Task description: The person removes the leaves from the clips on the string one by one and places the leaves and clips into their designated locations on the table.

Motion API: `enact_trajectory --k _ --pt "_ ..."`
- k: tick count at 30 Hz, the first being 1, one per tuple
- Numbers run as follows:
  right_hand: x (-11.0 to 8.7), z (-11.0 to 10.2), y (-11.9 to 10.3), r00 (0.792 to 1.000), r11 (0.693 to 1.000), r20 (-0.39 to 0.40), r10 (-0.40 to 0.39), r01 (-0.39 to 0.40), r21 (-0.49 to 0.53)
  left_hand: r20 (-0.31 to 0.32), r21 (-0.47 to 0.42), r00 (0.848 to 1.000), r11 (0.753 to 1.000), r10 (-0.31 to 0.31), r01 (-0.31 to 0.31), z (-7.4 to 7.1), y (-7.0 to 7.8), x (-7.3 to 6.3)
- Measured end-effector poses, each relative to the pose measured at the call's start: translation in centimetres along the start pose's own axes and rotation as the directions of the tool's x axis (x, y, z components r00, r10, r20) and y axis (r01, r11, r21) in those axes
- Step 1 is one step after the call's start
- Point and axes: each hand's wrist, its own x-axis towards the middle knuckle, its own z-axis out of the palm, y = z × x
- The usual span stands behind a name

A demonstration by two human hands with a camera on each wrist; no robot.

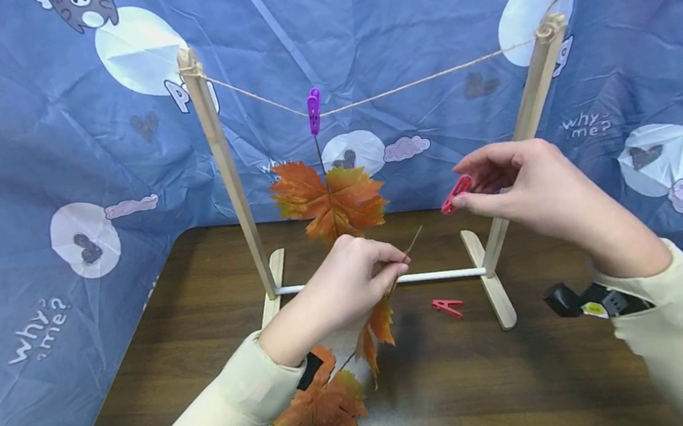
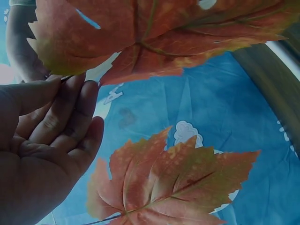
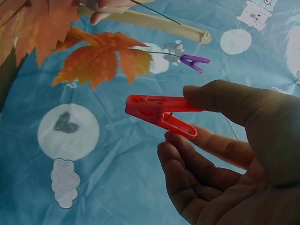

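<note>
My left hand (image 1: 355, 278) pinches the stem (image 1: 415, 238) of an orange maple leaf (image 1: 380, 328), which hangs below the fingers. The right hand (image 1: 522, 185) holds a red clothespin (image 1: 456, 194) between thumb and fingers; its jaws look closed in the right wrist view. A purple clothespin (image 1: 314, 112) grips a second maple leaf (image 1: 332, 200) by its stem on the twine (image 1: 427, 79). Both hands are below the twine, the left one just under the hanging leaf and the right one by the right post.
Two wooden posts (image 1: 226, 177) with a white crossbar (image 1: 443, 275) carry the twine. Another red clothespin (image 1: 448, 307) lies on the brown table (image 1: 562, 370). More maple leaves (image 1: 320, 412) lie at the front, partly behind the left sleeve. A blue printed cloth (image 1: 421, 21) hangs behind.
</note>
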Motion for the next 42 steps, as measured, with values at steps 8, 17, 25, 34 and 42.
enact_trajectory --k 8,17,25,34,42 --pt "-0.4 0.8 1.2 0.997 1.0 0.078 -0.005 0.005 0.001 0.062 0.04 0.998 0.999 -0.023 0.021 -0.1 -0.1 -1.0" --pt "-0.5 1.8 2.4 0.992 1.0 0.129 0.018 -0.02 0.017 0.071 0.084 0.99 0.99 -0.12 0.114 -0.1 0.0 -2.3" --pt "-0.9 2.9 3.7 0.983 0.997 0.169 0.073 -0.074 -0.005 0.106 0.133 0.984 0.982 -0.146 0.131 -0.5 -0.6 -3.1" --pt "-2.0 4.3 5.6 0.966 0.991 0.22 0.135 -0.136 -0.01 0.122 0.152 0.978 0.977 -0.168 0.149 -0.7 -1.3 -3.6" --pt "-2.7 5.5 6.6 0.967 0.99 0.213 0.143 -0.135 -0.05 0.167 0.156 0.963 0.97 -0.211 0.185 -0.9 -2.0 -4.4"
